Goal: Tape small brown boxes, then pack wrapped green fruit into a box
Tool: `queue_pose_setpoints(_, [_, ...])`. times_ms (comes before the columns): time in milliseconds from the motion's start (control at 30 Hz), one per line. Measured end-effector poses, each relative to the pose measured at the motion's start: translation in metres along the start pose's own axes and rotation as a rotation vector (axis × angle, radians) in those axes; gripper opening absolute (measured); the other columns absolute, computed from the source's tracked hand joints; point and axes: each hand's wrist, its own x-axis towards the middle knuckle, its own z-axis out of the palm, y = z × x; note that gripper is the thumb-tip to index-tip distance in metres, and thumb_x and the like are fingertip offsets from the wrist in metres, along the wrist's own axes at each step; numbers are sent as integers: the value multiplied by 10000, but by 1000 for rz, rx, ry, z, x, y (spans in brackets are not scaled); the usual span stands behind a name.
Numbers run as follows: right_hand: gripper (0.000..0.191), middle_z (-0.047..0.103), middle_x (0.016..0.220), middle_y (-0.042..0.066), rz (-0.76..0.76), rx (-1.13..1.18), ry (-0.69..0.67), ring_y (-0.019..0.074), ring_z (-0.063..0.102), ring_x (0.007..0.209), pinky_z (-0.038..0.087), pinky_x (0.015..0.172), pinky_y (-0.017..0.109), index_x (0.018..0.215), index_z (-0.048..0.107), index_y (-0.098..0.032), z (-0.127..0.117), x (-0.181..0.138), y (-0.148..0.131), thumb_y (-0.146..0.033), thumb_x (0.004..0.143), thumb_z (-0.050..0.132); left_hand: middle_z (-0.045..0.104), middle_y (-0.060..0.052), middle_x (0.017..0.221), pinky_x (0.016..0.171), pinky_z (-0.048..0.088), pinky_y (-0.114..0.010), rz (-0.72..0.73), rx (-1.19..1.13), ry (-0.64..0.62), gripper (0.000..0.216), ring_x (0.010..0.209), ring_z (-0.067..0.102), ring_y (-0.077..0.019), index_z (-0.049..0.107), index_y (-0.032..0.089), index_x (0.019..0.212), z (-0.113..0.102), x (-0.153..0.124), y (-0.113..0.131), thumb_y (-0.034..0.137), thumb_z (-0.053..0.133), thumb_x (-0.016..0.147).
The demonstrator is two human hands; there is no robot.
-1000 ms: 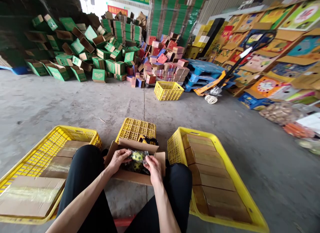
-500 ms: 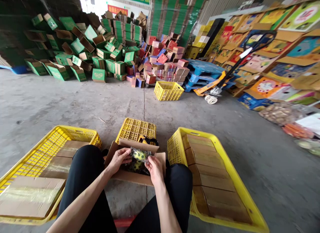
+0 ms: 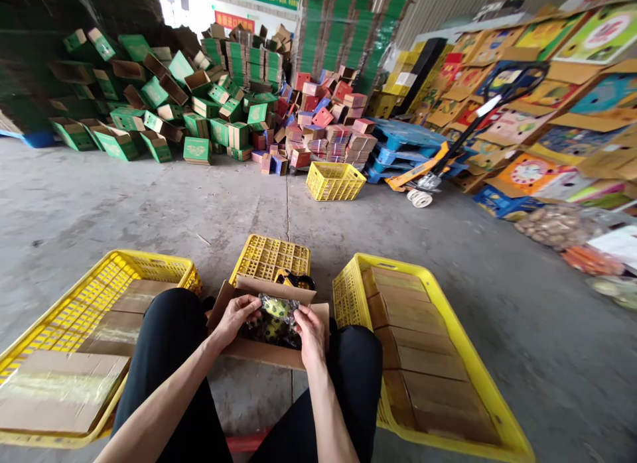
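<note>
An open cardboard box (image 3: pixel 269 351) rests between my knees, flaps spread. Inside lie yellow-and-black items in clear plastic. My left hand (image 3: pixel 235 317) and my right hand (image 3: pixel 309 330) both pinch one clear packet with a yellow item (image 3: pixel 276 308) just above the box's contents. An upturned small yellow crate (image 3: pixel 271 256) stands just behind the box, with a black tape dispenser (image 3: pixel 295 278) at its near edge.
A yellow crate (image 3: pixel 450 317) of sealed cardboard boxes sits at my right, another yellow crate (image 3: pixel 89 284) with boxes at my left. Across the concrete floor are heaps of green and pink cartons (image 3: pixel 199 98), a yellow basket (image 3: pixel 335 180), blue pallets and a pallet jack (image 3: pixel 423 178).
The packet has been pressed slightly lower and further into the box, and my right hand has shifted a little forward over it. My left hand has barely moved.
</note>
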Motion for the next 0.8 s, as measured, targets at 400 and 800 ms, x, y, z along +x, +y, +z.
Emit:
queue_pose_setpoints(400, [495, 763, 772, 32, -15, -10, -5, 172, 691, 633, 496, 511, 237, 873, 776, -211, -2, 3, 5, -529, 538, 954, 738, -40, 748, 658, 553, -216, 7, -75, -32, 460, 702, 705, -151, 749, 151, 837, -1, 1, -4, 550, 930, 696])
queue_pose_setpoints(800, [407, 759, 1234, 103, -89, -20, -86, 281, 743, 1025, 620, 891, 392, 839, 785, -221, -1, -5, -3, -519, 598, 926, 772, -94, 923, 732, 632, -305, -114, -201, -43, 473, 813, 776, -225, 749, 156, 985, -2, 1, -5, 538, 897, 749])
